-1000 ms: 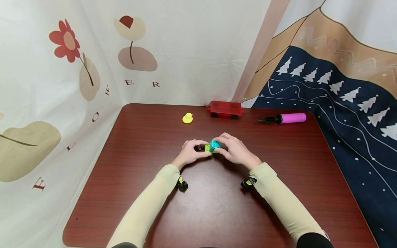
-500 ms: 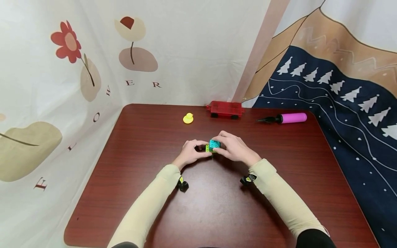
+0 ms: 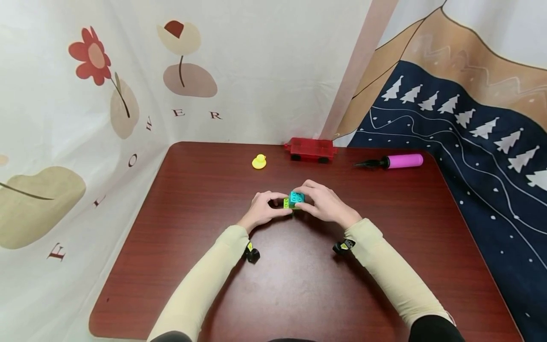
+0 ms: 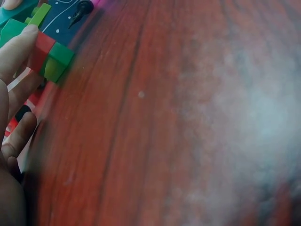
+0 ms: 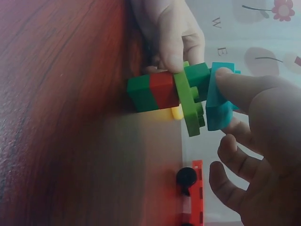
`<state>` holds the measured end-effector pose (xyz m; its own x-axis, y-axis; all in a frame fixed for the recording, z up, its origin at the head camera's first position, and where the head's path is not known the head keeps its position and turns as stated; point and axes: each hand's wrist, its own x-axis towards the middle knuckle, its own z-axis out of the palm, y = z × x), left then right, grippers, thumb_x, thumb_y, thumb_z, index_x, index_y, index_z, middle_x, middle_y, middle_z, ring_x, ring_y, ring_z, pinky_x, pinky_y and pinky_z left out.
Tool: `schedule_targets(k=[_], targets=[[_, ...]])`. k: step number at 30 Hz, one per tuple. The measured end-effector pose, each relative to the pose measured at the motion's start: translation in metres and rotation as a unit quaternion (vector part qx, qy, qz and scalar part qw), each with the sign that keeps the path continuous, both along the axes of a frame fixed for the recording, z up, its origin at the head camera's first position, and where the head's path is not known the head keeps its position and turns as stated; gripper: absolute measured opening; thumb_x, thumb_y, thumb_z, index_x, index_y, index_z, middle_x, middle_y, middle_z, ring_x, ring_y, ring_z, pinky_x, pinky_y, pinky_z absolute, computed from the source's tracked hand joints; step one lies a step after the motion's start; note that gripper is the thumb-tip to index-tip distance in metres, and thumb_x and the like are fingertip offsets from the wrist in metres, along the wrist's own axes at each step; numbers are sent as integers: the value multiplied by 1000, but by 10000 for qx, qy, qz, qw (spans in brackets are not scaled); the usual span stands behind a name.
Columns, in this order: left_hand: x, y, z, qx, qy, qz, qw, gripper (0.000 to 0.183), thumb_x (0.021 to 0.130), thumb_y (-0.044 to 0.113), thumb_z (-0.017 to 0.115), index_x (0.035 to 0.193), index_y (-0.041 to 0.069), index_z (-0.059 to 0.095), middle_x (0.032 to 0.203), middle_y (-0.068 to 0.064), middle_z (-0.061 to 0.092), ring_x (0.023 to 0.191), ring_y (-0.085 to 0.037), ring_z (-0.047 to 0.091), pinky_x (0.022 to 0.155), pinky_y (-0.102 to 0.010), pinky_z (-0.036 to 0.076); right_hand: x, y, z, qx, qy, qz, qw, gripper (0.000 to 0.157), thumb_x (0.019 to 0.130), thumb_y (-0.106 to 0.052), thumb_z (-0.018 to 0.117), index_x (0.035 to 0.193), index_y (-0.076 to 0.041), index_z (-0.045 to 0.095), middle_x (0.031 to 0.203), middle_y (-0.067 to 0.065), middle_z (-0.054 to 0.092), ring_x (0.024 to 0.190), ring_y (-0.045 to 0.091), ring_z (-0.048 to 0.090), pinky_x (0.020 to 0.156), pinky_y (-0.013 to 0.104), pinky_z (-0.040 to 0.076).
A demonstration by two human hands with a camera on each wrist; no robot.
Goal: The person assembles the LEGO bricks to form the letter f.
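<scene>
My left hand (image 3: pixel 262 210) pinches a small stack of toy building bricks in the middle of the table, thumb on the near side. From the table upward, the right wrist view shows a green brick (image 5: pixel 138 93), a red brick (image 5: pixel 163 89), a wider lime plate (image 5: pixel 189 106) and another green brick (image 5: pixel 197 76). On the top side, a teal brick (image 5: pixel 217 106) is pinched between thumb and fingers of my right hand (image 3: pixel 326 205). It stands slightly askew, close over the upper green brick. The lime plate's studs stick out beside it.
Behind the hands, a yellow rubber duck (image 3: pixel 259 162) and a red toy wagon (image 3: pixel 311 150) with black wheels stand near the table's back edge. A pink hand pump (image 3: pixel 404 161) with a black nozzle lies at the back right. Printed curtains hang behind the table (image 3: pixel 196 175).
My right hand and the teal brick shift very slightly left, then back right. My left hand keeps its hold on the stack, almost still.
</scene>
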<state>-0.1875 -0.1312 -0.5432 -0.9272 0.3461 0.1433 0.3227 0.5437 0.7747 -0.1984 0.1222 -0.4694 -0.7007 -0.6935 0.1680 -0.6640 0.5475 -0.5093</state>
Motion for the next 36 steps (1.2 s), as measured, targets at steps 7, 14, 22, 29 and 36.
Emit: schedule_targets(k=[7,14,22,29,36], targets=[[-1,0,-1,-1,19,11,10000,43,84,43,89,122,25,79,88,7,66,87,-11,57,96,-43,31,-3,3,-5,-293,-113,186,9993,39,98,-28,78,131,-10,69,113,1,63,99,18,61,86,35,55],[-1,0,-1,-54,37,41,10000,43,84,43,89,122,26,79,89,7,67,87,-12,57,96,-42,33,-5,4,-7,-405,-121,237,9988,39,92,-20,84,128,-9,71,111,2,65,99,15,62,88,36,57],[0,-1,-1,-65,-67,67,9999,43,83,44,89,122,29,79,90,7,67,88,-11,58,97,-42,33,-2,3,-4,-402,-94,167,9990,43,85,-11,89,124,-5,72,111,6,67,99,19,65,88,40,60],[1,0,0,-131,-60,105,9998,44,83,44,89,122,28,79,89,7,67,88,-11,58,95,-41,34,-1,3,-4,-468,-148,185,9986,42,86,-10,88,124,-4,73,108,6,67,95,24,66,84,41,60],[1,0,1,-34,2,14,10000,41,84,44,89,121,28,79,89,7,66,87,-12,57,92,-39,35,-6,4,-5,-333,-56,165,9993,40,88,-19,88,125,-8,74,108,2,67,95,20,65,85,35,58]])
